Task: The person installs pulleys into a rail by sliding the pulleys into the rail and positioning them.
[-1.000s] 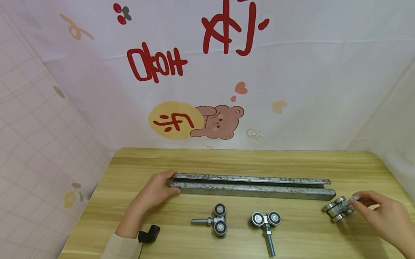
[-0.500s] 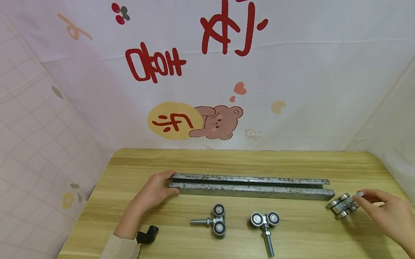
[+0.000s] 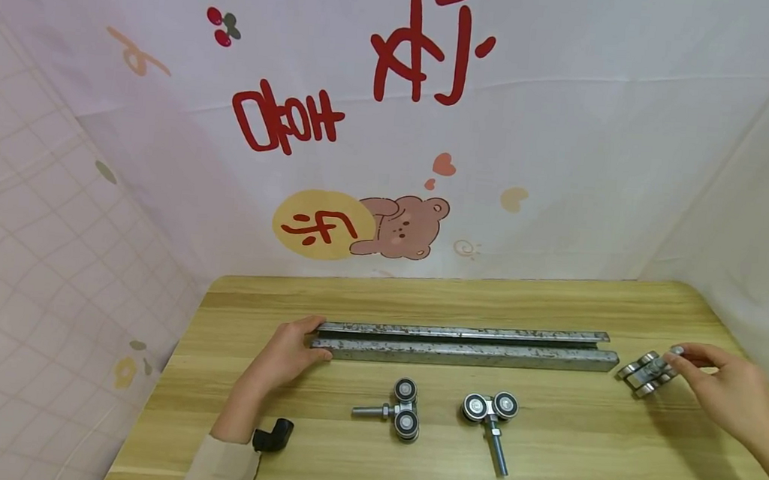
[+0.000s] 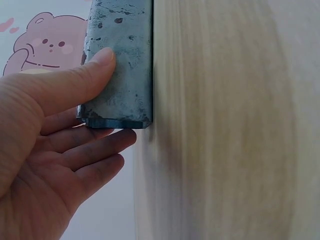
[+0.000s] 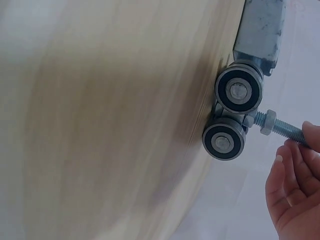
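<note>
Behind everything hangs a white sheet printed with red characters and a brown bear (image 3: 566, 171), cut off by the top of the head view. Below it, the pale wood-grained table (image 3: 312, 475) runs out of the bottom of that view. The long grey metal channel rail, scuffed and spotted (image 3: 470, 352), lies along it with its slot upward; I can hardly make out the dark inside.

My left hand (image 3: 291, 349) covers the rail's left end in the head view, gripping it. The left wrist view shows my thumb flat on its side and the other fingertips around the end.

My right hand (image 3: 726, 380), cut off in its wrist view, pinches a silver metal trolley with black-ringed rollers (image 3: 648, 372). That view alone shows the threaded bolt (image 5: 285, 131) clearly, rollers beyond my fingertips. The trolley is just beside the rail's right end; I cannot tell whether they touch.

Two similar silver trolleys lie nearer me: one with its bolt leftward (image 3: 405, 410), one with its bolt toward me (image 3: 493, 414).
</note>
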The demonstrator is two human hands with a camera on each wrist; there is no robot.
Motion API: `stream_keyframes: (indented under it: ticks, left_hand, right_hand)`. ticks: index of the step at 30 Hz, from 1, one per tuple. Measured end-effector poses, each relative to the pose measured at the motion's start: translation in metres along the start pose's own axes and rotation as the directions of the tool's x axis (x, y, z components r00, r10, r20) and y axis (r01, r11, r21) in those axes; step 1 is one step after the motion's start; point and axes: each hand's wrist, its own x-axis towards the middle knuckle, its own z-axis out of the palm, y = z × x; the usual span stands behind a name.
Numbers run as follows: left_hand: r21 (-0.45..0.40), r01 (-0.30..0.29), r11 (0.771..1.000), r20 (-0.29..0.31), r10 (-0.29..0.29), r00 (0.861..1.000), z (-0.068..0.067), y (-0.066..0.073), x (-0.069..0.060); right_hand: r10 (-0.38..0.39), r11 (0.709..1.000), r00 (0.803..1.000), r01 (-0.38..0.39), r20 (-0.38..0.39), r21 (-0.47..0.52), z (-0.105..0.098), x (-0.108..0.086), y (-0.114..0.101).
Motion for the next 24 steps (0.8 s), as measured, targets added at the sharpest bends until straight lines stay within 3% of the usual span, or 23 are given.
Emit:
stream_keyframes:
  ticks: [6,13,24]
  left_hand:
    - [-0.007,0.01,1.0,0.005,-0.01,1.0,0.0,0.0,0.0]
    - [-0.004,0.008,1.0,0.002,-0.008,1.0,0.0,-0.001,0.0]
    - [0.008,0.006,1.0,-0.001,-0.006,1.0,0.0,0.0,0.0]
  right_hand:
    - [-0.008,1.0,1.0,0.008,-0.009,-0.001,-0.003,0.005,0.006]
    - [0.042,0.999,0.998,-0.043,-0.037,-0.023,-0.004,0.01,0.009]
    - [0.116,0.993,0.993,-0.116,-0.01,-0.029,-0.001,0.015,0.007]
